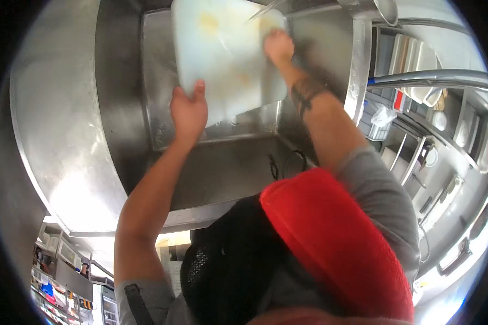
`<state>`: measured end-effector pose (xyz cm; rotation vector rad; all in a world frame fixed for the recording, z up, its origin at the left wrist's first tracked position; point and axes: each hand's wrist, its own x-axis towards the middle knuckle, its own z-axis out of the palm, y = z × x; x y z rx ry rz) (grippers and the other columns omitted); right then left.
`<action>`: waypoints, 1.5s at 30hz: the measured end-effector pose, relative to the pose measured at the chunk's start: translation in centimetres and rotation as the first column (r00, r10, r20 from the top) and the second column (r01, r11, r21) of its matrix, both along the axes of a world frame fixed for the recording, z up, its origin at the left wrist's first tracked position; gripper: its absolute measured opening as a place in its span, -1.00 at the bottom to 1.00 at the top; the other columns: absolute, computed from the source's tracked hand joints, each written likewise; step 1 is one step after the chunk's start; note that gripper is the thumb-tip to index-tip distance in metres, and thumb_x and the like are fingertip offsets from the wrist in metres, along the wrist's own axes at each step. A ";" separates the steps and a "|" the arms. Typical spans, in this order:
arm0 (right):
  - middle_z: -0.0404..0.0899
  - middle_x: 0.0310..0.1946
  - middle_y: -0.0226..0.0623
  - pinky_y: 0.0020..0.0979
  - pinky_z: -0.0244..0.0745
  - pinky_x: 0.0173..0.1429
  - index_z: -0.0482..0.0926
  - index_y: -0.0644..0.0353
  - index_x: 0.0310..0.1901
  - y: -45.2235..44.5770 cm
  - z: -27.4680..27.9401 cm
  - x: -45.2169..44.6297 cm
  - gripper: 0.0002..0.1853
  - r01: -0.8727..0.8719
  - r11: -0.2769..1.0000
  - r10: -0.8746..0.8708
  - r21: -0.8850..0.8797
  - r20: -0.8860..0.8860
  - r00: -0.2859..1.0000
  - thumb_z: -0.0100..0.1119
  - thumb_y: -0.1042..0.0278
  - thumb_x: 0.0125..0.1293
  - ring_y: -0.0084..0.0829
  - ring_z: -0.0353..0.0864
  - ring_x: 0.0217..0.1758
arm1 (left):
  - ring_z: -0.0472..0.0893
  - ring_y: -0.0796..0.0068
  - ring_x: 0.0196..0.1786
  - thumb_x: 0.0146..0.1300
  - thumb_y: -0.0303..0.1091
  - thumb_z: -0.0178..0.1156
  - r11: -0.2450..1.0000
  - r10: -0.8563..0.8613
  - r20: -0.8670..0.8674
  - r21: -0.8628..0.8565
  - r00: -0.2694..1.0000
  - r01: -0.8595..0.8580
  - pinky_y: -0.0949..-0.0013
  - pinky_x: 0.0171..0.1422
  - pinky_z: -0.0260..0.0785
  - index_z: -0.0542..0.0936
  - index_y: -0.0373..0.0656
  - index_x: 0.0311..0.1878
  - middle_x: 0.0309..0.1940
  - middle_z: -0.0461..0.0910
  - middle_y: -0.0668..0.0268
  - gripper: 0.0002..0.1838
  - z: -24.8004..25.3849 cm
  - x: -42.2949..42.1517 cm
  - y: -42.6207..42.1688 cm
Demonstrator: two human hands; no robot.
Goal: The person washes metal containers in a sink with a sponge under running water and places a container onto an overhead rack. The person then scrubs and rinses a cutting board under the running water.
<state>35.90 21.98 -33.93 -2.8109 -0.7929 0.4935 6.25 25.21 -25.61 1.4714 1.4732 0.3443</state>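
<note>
A large white cutting board (pixel 228 59) with yellowish stains is tilted inside a metal sink (pixel 211 168). My left hand (pixel 190 110) grips the board's lower left edge, its thumb on the face. On the board's right part rests my right hand (pixel 280 46), its fingers curled and closed; whatever it may hold is too blurred to make out. A thin stream of water (pixel 264 10) falls onto the top of the board.
A metal counter (pixel 59 108) adjoins the sink on the left. A dark cord-like loop (pixel 295 160) lies at the sink's lower right. Several boards (pixel 415 59) stand in a rack at the right, near a grey hose or pipe (pixel 434 77).
</note>
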 end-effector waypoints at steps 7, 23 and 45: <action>0.72 -0.17 0.02 -0.02 0.62 0.06 0.67 0.12 -0.03 4.0 -0.7 -5.2 -0.66 -0.387 0.854 0.380 0.347 0.089 0.921 0.00 0.11 0.43 0.11 0.70 -0.07 | 0.70 -0.08 -0.19 0.37 -0.05 0.31 0.999 -0.003 0.020 0.049 1.000 0.002 0.04 -0.06 0.50 0.52 -0.42 -0.16 -0.30 0.67 -0.15 -0.51 -0.5 -0.4 0.0; 0.64 0.09 0.02 -0.16 0.48 0.16 0.44 0.21 0.34 5.4 23.5 21.7 -0.39 -0.356 0.932 0.355 0.068 0.023 0.934 0.19 0.03 0.35 -0.08 0.63 0.13 | 0.65 0.11 0.06 0.38 -0.04 0.26 0.994 -0.009 0.297 -0.098 0.955 0.040 0.14 0.20 0.44 0.54 -0.37 0.06 -0.05 0.67 -0.04 -0.50 0.8 -0.6 1.8; 0.59 0.10 0.02 -0.10 0.41 0.34 0.67 0.14 0.02 7.9 3.7 -9.6 -0.66 -0.437 0.635 0.374 0.637 0.241 0.895 0.07 0.59 0.25 0.04 0.47 0.28 | 0.51 0.35 0.26 0.49 0.01 0.17 0.767 0.360 0.561 -0.633 0.745 0.105 0.28 0.34 0.37 0.37 -0.22 0.41 0.22 0.55 0.15 -0.38 1.5 -0.4 3.9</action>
